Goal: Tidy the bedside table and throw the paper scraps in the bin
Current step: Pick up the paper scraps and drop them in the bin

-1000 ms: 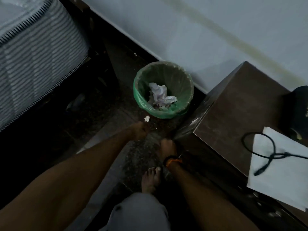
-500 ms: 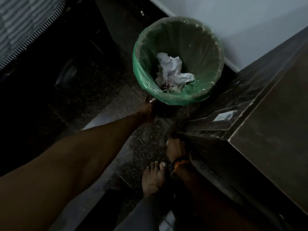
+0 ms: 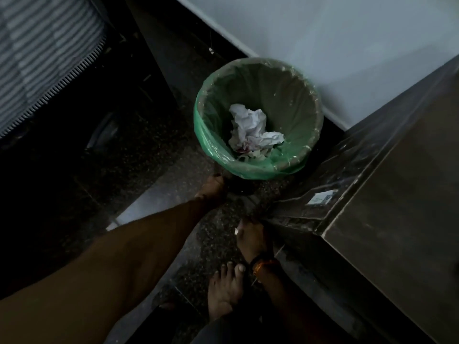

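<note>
Bin stands on the floor just beyond both hands. Left hand is nearer, low at its near base, grip unclear in the dark. Right hand, farther back, pinches a small white paper scrap; crumpled paper lies inside the bin.

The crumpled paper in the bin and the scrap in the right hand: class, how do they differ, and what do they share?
The crumpled paper is a big wad; the scrap is a tiny fleck.
The crumpled paper lies loose inside the green-lined bin; the scrap sits at the fingers of the right hand, down by the floor, outside the bin.
Both are white paper.
</note>
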Action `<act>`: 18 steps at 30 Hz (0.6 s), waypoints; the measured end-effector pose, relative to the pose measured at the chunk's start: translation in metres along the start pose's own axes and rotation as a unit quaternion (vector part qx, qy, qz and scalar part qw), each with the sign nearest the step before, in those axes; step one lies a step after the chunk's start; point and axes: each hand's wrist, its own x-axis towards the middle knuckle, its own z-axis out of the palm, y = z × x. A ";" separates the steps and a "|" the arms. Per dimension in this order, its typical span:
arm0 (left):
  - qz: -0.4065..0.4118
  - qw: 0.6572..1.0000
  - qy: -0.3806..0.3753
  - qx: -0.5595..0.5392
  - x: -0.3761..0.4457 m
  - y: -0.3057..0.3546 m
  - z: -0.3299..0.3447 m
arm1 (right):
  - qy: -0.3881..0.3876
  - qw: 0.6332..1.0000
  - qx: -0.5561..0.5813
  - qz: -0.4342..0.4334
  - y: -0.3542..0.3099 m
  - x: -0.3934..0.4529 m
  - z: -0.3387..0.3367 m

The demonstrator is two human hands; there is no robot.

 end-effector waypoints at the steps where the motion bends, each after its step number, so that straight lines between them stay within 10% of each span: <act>1: 0.006 0.999 -0.037 0.025 -0.003 0.005 -0.004 | 0.005 1.000 0.025 0.003 -0.006 -0.004 -0.006; 4: 0.103 0.981 -0.038 0.160 -0.017 0.003 -0.009 | 0.057 0.993 0.105 -0.018 -0.029 -0.009 -0.032; 7: 0.142 0.986 0.047 0.079 0.014 0.022 -0.093 | 0.034 0.990 0.140 0.000 -0.053 -0.014 -0.057; 11: -0.003 0.962 0.175 -0.211 0.040 0.058 -0.276 | 0.061 0.974 0.215 0.047 -0.089 -0.021 -0.093; 18: 0.027 0.919 0.205 -0.335 0.006 0.073 -0.345 | 0.174 0.951 0.254 0.029 -0.135 -0.026 -0.166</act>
